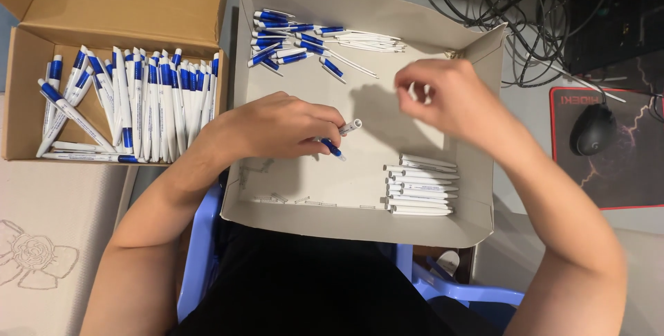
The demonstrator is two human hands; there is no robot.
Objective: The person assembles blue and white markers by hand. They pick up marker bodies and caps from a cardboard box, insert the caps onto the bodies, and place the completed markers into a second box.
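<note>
Pinching a white-and-blue pen (341,138) in the closed left hand (277,128) mid-tray (360,229), assembling it apparently, right hand (443,101) hovering at two o'clock, fingertips pressed together on something too small to identify, probably needing seating into the barrel next.

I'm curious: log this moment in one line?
left hand: holds pen part | right hand: raised over grey box | finished pens: brown box

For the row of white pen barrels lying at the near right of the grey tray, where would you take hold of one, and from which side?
Judging by their pose, take the topmost white barrel at mid-length, from above, fingers pinching across its width. The barrels lie flat and side by side, ends close to the grey tray wall, so only the top and the far side look free.
</note>
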